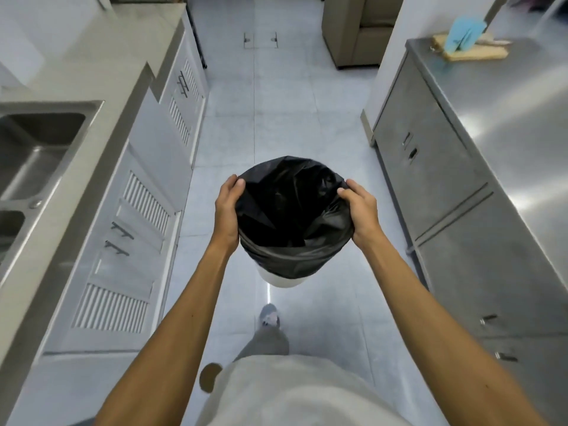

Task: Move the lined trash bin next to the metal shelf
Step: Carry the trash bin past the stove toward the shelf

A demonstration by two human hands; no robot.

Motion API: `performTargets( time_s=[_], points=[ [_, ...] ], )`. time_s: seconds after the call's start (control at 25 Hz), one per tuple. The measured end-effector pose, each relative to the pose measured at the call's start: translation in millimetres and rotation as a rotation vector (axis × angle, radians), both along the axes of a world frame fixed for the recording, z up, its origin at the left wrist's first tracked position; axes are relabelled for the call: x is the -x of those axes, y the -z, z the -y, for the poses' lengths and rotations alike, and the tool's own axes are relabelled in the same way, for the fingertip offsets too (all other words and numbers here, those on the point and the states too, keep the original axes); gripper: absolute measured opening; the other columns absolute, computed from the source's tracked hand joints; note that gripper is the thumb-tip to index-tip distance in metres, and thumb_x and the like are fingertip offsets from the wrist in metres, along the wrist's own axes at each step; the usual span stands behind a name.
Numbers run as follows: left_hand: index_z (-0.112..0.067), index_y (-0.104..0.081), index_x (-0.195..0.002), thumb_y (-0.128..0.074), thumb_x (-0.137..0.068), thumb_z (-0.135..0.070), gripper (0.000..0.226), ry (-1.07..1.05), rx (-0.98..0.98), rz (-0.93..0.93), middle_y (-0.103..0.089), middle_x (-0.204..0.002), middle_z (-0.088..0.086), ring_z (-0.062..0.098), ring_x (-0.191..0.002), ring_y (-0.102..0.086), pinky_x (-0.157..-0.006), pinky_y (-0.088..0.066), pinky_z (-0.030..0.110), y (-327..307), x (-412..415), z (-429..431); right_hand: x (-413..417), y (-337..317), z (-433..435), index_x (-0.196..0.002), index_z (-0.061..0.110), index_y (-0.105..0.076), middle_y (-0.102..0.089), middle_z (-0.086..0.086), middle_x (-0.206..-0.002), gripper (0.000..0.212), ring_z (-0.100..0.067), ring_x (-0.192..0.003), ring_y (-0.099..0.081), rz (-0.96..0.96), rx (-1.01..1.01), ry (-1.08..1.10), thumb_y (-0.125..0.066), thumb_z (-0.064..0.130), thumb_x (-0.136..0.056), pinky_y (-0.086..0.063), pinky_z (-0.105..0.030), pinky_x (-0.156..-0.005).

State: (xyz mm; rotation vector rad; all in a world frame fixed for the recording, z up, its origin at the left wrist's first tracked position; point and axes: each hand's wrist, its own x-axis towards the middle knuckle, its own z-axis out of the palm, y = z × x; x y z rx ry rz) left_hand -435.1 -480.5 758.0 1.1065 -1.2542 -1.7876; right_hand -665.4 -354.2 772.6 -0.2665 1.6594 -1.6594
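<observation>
Nearest the camera: pale shirt front at the bottom edge, grey trouser leg and one grey shoe stepping onto the tiled floor.

Both bare forearms reach forward over the aisle. Left hand is clamped on the left side of the bin rim, thumb hooked over into the liner. Right hand is clamped on the right side of the rim, thumb on top, fingers wrapped under the edge.

Trash bin: white round body, only its lower band shows below the black bag liner, which is folded over the rim and bunched down the outside. It is held between the two hands, mouth up, roughly level, mid-aisle. It appears to be off the floor.

Left of the aisle: grey countertop with a steel double sink, white louvred cabinet doors with dark bar handles below it.

Right of the aisle: stainless steel cabinet unit with a shiny top, well apart from the bin. At its far end a wooden board with a light blue item on it, too blurred to identify.

Far end: a beige upholstered seat.
</observation>
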Motion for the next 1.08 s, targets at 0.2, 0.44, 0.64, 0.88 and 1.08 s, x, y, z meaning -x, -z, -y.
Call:
performTargets(
  time_s=[0.2,0.44,0.64,0.88,1.08],
  points=[
    [-0.003,-0.055,-0.137,-0.060,-0.097,-0.043,0.057,0.023,0.075,0.004,-0.066,-0.133,0.007,0.023,-0.123,-0.063,-0.107,-0.050,0.038,-15,51,106,56,-14,104,-0.147,0.007,-0.055,-0.064,-0.006,-0.141,0.054,-0.022,-0.126,-0.063,-0.094,0.005,-0.054,-0.066,0.012,-0.095,-0.051,-0.037,-0.108],
    [-0.018,-0.044,-0.157,-0.068,-0.089,-0.043,0.077,0.030,0.141,0.069,-0.057,-0.151,-0.002,0.016,-0.137,-0.056,-0.116,-0.045,0.035,-24,122,213,131,-12,217,-0.143,0.016,-0.058,-0.067,-0.003,-0.139,0.068,-0.023,-0.125,-0.065,-0.187,-0.034,-0.123,-0.076,0.030,-0.079,-0.052,-0.045,-0.108],
    [-0.017,-0.045,-0.157,-0.066,-0.089,-0.044,0.076,-0.008,0.146,0.077,-0.056,-0.153,0.001,0.020,-0.138,-0.055,-0.117,-0.046,0.037,-16,217,335,218,-3,335,-0.144,0.016,-0.058,-0.068,0.002,-0.135,0.058,-0.018,-0.121,-0.066,-0.185,-0.020,-0.132,-0.072,0.018,-0.088,-0.052,-0.040,-0.107],
    [-0.019,-0.049,-0.153,-0.063,-0.096,-0.038,0.061,-0.053,0.151,0.051,-0.061,-0.145,-0.001,0.017,-0.133,-0.059,-0.110,-0.051,0.033,-17,324,457,329,-15,465,-0.146,0.015,-0.056,-0.067,0.004,-0.130,0.054,-0.017,-0.121,-0.064,-0.219,-0.028,-0.150,-0.068,0.010,-0.093,-0.050,-0.038,-0.109],
    [-0.017,-0.052,-0.151,-0.062,-0.097,-0.036,0.058,-0.126,0.141,-0.002,-0.063,-0.144,0.000,0.019,-0.132,-0.060,-0.111,-0.051,0.036,-14,393,545,400,-22,563,-0.142,0.016,-0.061,-0.070,0.006,-0.127,0.049,-0.013,-0.118,-0.066,-0.231,-0.006,-0.162,-0.066,0.009,-0.093,-0.052,-0.036,-0.107]
  ],
)
